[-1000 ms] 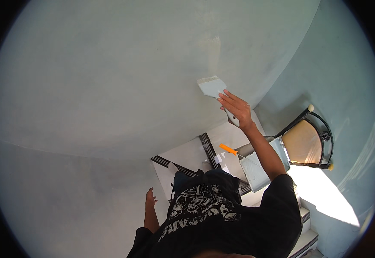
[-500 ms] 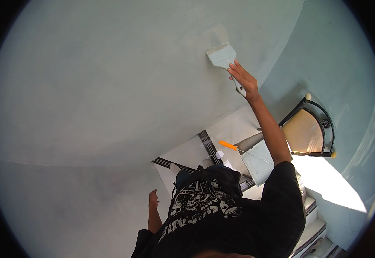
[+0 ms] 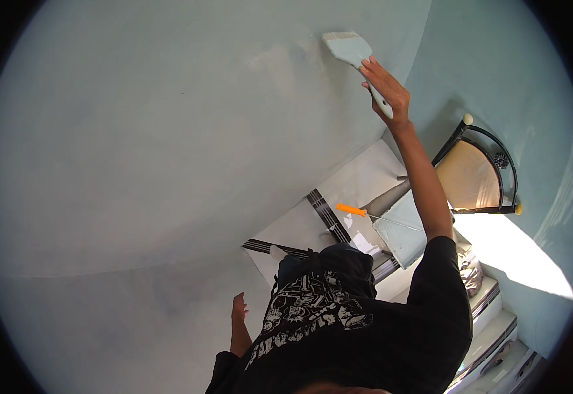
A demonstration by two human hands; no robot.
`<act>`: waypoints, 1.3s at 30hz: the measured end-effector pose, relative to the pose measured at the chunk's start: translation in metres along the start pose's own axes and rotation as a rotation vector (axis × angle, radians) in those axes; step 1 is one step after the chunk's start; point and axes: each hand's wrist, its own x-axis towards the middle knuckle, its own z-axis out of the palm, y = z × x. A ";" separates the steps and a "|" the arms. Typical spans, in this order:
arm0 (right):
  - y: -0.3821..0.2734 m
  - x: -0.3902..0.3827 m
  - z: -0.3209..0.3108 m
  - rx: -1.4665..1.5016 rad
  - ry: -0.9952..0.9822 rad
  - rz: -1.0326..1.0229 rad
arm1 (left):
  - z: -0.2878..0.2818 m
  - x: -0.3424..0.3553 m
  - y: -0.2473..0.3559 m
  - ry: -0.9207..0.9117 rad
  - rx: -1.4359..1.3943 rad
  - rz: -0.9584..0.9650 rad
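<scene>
My right hand [image 3: 390, 92] is raised high and closed round the pale handle of a wide flat paintbrush [image 3: 349, 47]. Its bristles, light and coated, face the pale grey-blue wall [image 3: 168, 131], touching it or very close. Left of the brush, the wall carries a lighter blotch [image 3: 285, 64] with a darker streak beside it. Low on the left, my left hand [image 3: 239, 306] hangs beside the wall with nothing in it, fingers loosely apart.
Below my right arm, a paint roller with an orange handle [image 3: 351, 209] lies across a paint-smeared pale tray [image 3: 401, 226]. A black-framed chair with a tan back [image 3: 473, 174] stands at the right wall. Steps with dark-striped edges [image 3: 490, 328] run down at lower right.
My right hand has carried the brush upward and slightly right along the wall. My left hand stays low and holds nothing.
</scene>
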 end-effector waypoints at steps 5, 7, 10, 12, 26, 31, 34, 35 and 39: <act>0.028 -0.010 0.013 0.090 -0.058 0.001 | -0.006 0.005 0.013 0.023 0.045 0.039; 0.031 -0.033 0.017 0.123 -0.080 0.042 | -0.006 0.004 0.016 0.015 0.049 -0.013; 0.023 -0.073 0.019 0.151 -0.124 0.084 | -0.021 -0.001 -0.002 -0.049 0.069 0.059; 0.018 -0.102 0.019 0.246 -0.336 0.198 | -0.020 0.001 0.001 -0.033 0.067 0.013; -0.147 0.038 0.040 0.816 0.294 0.638 | 0.002 0.005 0.008 0.017 0.034 0.055; -0.177 0.061 0.086 0.859 0.592 0.603 | 0.008 0.006 -0.040 -0.035 -0.021 -0.013; -0.185 0.049 0.125 0.867 0.683 0.693 | 0.011 0.001 -0.073 -0.030 -0.078 -0.076; -0.187 0.038 0.142 0.872 0.764 0.674 | 0.012 -0.002 -0.080 -0.020 -0.088 -0.109; -0.196 -0.016 0.168 0.745 0.780 0.775 | 0.005 -0.014 -0.107 -0.056 -0.111 -0.189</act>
